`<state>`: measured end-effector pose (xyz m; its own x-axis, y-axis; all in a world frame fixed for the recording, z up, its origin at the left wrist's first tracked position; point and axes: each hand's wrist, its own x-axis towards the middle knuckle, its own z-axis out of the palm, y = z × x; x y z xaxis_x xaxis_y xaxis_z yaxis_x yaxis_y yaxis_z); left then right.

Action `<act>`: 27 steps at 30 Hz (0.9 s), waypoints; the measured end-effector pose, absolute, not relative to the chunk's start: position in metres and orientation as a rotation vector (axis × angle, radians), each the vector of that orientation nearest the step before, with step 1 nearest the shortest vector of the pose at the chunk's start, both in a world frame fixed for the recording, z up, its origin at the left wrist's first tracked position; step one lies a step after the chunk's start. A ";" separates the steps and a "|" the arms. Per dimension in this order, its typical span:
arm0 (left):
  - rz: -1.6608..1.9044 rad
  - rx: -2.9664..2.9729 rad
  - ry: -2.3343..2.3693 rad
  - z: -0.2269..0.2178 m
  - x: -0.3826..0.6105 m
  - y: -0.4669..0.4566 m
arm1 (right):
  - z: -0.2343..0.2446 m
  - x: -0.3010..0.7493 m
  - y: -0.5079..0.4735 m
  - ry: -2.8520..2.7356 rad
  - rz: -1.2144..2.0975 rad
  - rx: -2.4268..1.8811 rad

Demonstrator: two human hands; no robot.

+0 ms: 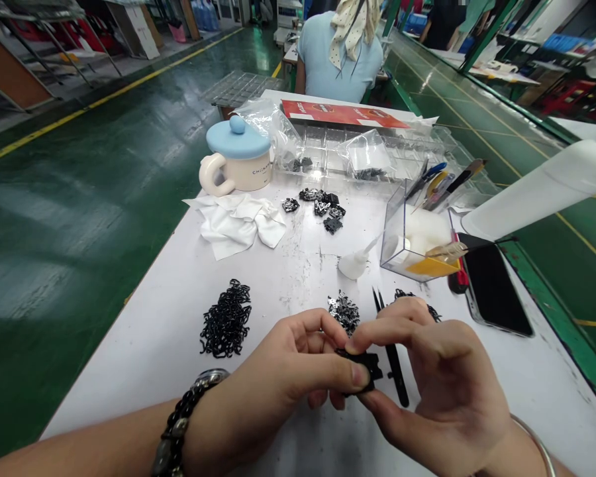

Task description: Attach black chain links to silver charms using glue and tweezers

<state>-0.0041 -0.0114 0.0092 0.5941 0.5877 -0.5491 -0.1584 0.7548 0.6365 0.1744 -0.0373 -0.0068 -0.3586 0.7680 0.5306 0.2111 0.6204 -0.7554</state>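
My left hand (291, 377) and my right hand (427, 377) pinch a small black plastic part (363, 368) between their fingertips, and the fingers hide much of it. Black tweezers (391, 351) lie on the white table (144, 391) just beneath my right fingers. Beyond my hands is a small heap of shiny black pieces (344, 311). To the left of it lies a larger pile of black linked strips (226, 318). Several loose black parts (324, 209) sit farther up the table.
A crumpled white cloth (236, 225) and a mug with a blue lid (238, 156) stand at the far left. A clear plastic box (417, 248) holds tools, with a phone (494, 285) beside it. Clear bags lie on a compartment tray (322, 149). A co-worker (340, 59) sits beyond.
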 end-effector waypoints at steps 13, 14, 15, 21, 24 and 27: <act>0.488 0.631 0.826 0.008 -0.005 -0.010 | -0.007 0.177 -0.034 -1.881 0.728 -0.798; 0.486 0.629 0.825 0.008 -0.005 -0.010 | -0.007 0.177 -0.034 -1.881 0.726 -0.801; 0.485 0.622 0.826 0.008 -0.005 -0.010 | -0.007 0.178 -0.034 -1.878 0.724 -0.806; 0.461 0.548 0.821 0.010 -0.005 -0.010 | -0.005 0.181 -0.032 -1.879 0.720 -0.849; 0.459 0.527 0.813 0.010 -0.005 -0.009 | -0.004 0.181 -0.030 -1.883 0.702 -0.855; 0.452 0.539 0.807 0.010 -0.005 -0.007 | -0.003 0.181 -0.030 -1.883 0.703 -0.852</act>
